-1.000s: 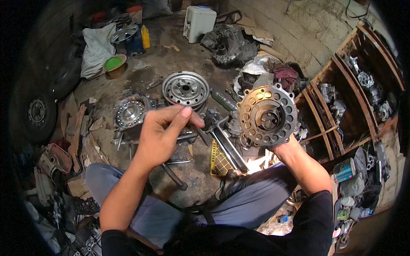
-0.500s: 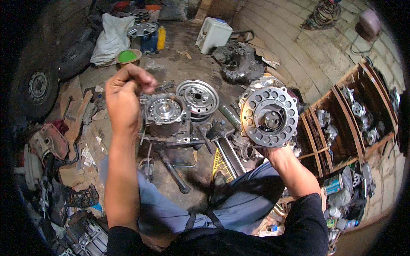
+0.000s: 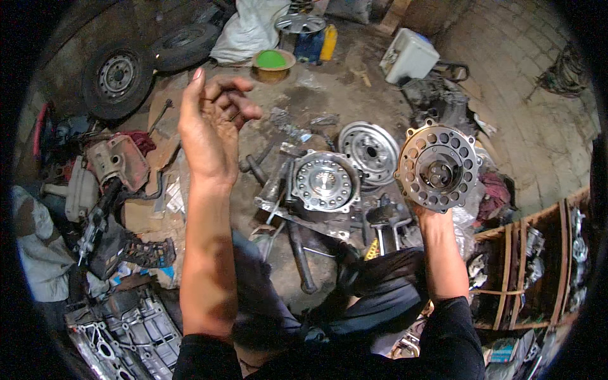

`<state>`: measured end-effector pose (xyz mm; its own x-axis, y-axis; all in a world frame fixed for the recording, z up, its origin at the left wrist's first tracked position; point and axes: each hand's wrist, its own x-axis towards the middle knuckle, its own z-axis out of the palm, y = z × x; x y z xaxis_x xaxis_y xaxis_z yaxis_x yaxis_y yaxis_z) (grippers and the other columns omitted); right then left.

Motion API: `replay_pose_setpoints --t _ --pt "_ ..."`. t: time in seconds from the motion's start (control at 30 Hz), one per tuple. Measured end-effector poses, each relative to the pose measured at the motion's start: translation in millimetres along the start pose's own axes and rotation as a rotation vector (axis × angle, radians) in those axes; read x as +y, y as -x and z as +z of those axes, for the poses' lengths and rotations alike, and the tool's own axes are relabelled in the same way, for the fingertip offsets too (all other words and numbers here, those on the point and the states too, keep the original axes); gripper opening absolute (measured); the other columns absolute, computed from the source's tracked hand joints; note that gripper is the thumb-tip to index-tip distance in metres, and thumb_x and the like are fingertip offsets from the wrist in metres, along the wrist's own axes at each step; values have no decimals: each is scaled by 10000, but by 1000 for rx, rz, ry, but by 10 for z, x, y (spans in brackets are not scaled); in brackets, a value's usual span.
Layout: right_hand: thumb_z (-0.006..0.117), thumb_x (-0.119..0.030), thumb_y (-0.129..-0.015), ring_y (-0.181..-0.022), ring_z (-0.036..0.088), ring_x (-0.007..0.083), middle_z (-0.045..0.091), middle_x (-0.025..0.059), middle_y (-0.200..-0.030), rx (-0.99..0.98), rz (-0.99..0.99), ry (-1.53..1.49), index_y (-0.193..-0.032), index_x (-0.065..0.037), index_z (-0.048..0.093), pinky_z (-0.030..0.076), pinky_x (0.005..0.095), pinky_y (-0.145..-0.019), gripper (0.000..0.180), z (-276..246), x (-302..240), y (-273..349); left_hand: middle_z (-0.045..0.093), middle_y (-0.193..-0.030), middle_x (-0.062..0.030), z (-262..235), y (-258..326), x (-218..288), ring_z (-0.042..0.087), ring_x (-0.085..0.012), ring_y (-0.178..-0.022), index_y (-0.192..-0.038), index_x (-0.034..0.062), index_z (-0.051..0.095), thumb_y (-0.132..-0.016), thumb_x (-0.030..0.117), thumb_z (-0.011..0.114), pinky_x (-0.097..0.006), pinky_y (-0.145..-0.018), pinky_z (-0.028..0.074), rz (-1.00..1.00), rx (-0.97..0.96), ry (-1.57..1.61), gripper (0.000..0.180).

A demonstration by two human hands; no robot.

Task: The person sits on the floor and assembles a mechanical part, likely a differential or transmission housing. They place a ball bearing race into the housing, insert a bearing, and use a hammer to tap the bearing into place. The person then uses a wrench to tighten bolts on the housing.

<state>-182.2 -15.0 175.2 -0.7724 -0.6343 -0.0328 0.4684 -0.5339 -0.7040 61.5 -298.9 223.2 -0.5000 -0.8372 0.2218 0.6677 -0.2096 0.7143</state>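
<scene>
Stained floor (image 3: 342, 95) runs toward a brown wooden shelf (image 3: 506, 272), cut off by the dark fisheye rim. The right hand's (image 3: 436, 218) fingers are hidden behind one round grey metal flange ringed with holes (image 3: 437, 171), held upright above the wrist. The left hand (image 3: 217, 123) is empty, its grip loosely curled and wide. Two black-tyred wheels (image 3: 116, 81) stand at left.

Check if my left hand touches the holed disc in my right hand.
Apart: the head view shows a wide gap between the left hand and the holed disc.
</scene>
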Motion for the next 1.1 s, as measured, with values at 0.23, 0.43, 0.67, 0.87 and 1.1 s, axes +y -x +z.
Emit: replay_pose_setpoints --t 0.23,0.43,0.67,0.87,1.1 --pt "572 -367 -944 -1010 667 276 670 146 -1132 136 -114 211 -1190 -46 614 552 396 -879 406 148 218 -252 668 -817 -93 -103 -60 -36 640 -176 -754 -967 -2 660 -1025 542 385 -320 -722 501 -31 -87 -241 613" --pt "602 -319 -924 -785 602 156 635 40 -833 135 -299 654 -985 -45 660 478 305 -730 287 399 309 -346 669 -768 -78 -52 -93 -104 643 -161 -720 -959 -19 676 -1025 521 417 -291 -696 501 -60 -33 -374 603" --pt "576 -334 -881 -701 441 90 541 -6 -708 -103 -544 1166 -779 17 627 332 258 -646 369 806 444 -231 676 -789 -89 -91 -117 -158 648 -154 -743 -976 -15 691 -1011 555 438 -271 -675 491 -71 -167 -584 624" --pt "594 -306 -930 -799 617 166 654 75 -917 37 -187 849 -1008 -19 655 489 293 -729 304 794 557 -227 672 -738 -86 -229 -157 -185 624 -140 -708 -930 -33 705 -1003 521 494 -281 -662 483 -22 -190 -704 597" --pt "635 -254 -889 -750 696 248 713 123 -894 125 -16 278 -1007 -16 638 573 352 -711 265 759 647 -350 694 -811 -75 -293 -147 -71 655 -142 -776 -984 7 717 -1006 554 448 -263 -696 498 -69 -146 -721 610"
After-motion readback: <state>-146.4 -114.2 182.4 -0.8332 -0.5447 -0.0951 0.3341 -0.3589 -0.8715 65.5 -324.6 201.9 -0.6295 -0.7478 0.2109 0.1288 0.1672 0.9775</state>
